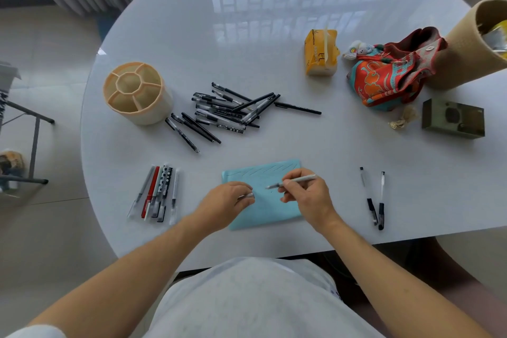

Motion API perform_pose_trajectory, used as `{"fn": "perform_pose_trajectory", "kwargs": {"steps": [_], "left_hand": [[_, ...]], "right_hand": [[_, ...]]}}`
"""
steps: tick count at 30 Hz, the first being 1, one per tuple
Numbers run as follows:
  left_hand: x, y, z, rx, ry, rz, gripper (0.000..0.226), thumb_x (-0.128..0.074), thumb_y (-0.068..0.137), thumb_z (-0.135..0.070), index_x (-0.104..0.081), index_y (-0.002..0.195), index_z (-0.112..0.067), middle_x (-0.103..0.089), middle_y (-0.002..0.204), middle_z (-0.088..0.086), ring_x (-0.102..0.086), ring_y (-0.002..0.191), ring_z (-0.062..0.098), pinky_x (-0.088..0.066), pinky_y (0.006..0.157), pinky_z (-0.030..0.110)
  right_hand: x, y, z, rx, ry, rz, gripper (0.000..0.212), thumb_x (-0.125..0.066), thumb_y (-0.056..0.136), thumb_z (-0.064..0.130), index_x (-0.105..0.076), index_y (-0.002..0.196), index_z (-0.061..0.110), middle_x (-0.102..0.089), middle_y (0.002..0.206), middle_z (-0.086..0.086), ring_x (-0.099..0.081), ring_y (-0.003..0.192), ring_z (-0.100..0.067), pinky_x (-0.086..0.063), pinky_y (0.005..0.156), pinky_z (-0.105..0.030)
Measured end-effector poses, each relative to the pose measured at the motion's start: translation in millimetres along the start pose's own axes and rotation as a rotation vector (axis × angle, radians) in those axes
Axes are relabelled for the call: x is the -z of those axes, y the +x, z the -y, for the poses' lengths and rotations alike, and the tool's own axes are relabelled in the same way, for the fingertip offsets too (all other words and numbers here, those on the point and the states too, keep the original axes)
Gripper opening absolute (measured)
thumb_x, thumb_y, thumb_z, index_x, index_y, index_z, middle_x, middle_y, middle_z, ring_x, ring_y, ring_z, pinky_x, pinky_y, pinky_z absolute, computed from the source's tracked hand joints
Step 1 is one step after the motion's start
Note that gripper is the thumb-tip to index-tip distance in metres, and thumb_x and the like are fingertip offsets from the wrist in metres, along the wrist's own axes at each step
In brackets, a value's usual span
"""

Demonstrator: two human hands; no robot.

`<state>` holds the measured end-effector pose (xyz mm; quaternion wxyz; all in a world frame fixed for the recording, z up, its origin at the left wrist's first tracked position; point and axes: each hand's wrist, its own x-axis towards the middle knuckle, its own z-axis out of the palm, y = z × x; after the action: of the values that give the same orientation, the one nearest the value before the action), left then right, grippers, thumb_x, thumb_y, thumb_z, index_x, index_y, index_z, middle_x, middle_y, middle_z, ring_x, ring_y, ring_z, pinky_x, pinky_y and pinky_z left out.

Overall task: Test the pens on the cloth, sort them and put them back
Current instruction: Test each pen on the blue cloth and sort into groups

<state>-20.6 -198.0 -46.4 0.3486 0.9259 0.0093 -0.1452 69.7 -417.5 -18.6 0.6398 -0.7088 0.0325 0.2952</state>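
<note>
Low in the middle of the frame, my right hand [304, 195] pinches a silver pen [295, 181] with its tip pointing left, just above the blue cloth [263, 208]. My left hand [227, 200] is curled and rests on the left side of the cloth. It pinches something small and pale, and I think it is the pen's cap [248, 195], but it is too small to be sure.

The cloth already has a row of thin lines near its top edge, so I think many pens have had their turn.

At the lower left lies a tidy row of pens [157, 192], side by side. At the lower right lie two pens [374, 197], close together. These look like my two sorted groups. I cannot tell which group works.

Higher up, in the middle of the frame, sits a big messy pile of black pens [230, 112]. I guess these are still waiting, so I am not even half done.

To the upper left stands the round pen holder [137, 92] with its little rooms. Nothing is in it. No pens have gone back yet.
</note>
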Motion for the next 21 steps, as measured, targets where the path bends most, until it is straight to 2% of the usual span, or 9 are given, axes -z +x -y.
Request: {"fn": "perform_pose_trajectory", "kwargs": {"steps": [4,9,11,15,21], "left_hand": [[4.4,1.1,-7.3,0.008,-0.026,0.002,0.022,-0.057,0.099,-0.037,-0.071,0.1,-0.02,-0.07,0.105,-0.01,-0.064,0.092,0.012,-0.052,0.08,0.036],[8.5,1.2,-14.9,0.019,-0.014,0.014,0.02,-0.056,0.099,-0.038,-0.069,0.098,-0.023,-0.061,0.082,-0.015,-0.054,0.072,0.008,-0.041,0.064,0.028],[9.1,0.5,-16.4,0.035,-0.003,0.031,0.019,-0.055,0.099,-0.038,-0.068,0.095,-0.024,-0.06,0.075,-0.013,-0.053,0.067,0.009,-0.038,0.061,0.028],[12.5,0.0,-17.5,0.042,0.011,0.052,0.02,-0.053,0.101,-0.036,-0.068,0.094,-0.024,-0.071,0.082,-0.012,-0.065,0.072,0.008,-0.053,0.067,0.033],[22.2,5.3,-16.7,0.055,0.035,0.023,0.019,-0.054,0.1,-0.035,-0.068,0.094,-0.024,-0.072,0.081,-0.009,-0.066,0.074,0.013,-0.053,0.069,0.036]], "right_hand": [[-12.7,-6.9,-2.5,-0.028,0.01,0.064,0.005,-0.065,0.095,0.0,-0.067,0.092,0.002,-0.073,0.079,-0.014,-0.071,0.074,-0.023,-0.062,0.066,-0.038],[-16.9,-7.9,-4.6,-0.062,0.027,0.08,0.004,-0.065,0.096,0.004,-0.068,0.094,0.003,-0.074,0.081,-0.015,-0.072,0.074,-0.022,-0.064,0.069,-0.04],[-17.0,-8.0,-5.0,-0.075,0.045,0.087,0.005,-0.066,0.097,0.006,-0.069,0.094,0.003,-0.075,0.082,-0.015,-0.072,0.075,-0.022,-0.064,0.07,-0.041],[-20.1,-7.9,-4.4,-0.091,0.074,0.08,0.009,-0.067,0.098,0.01,-0.07,0.096,0.001,-0.075,0.084,-0.017,-0.073,0.076,-0.024,-0.064,0.071,-0.038],[-29.5,-3.9,1.3,-0.074,0.097,0.03,0.01,-0.067,0.098,0.01,-0.07,0.093,0.002,-0.075,0.083,-0.019,-0.072,0.072,-0.024,-0.063,0.071,-0.036]]}}
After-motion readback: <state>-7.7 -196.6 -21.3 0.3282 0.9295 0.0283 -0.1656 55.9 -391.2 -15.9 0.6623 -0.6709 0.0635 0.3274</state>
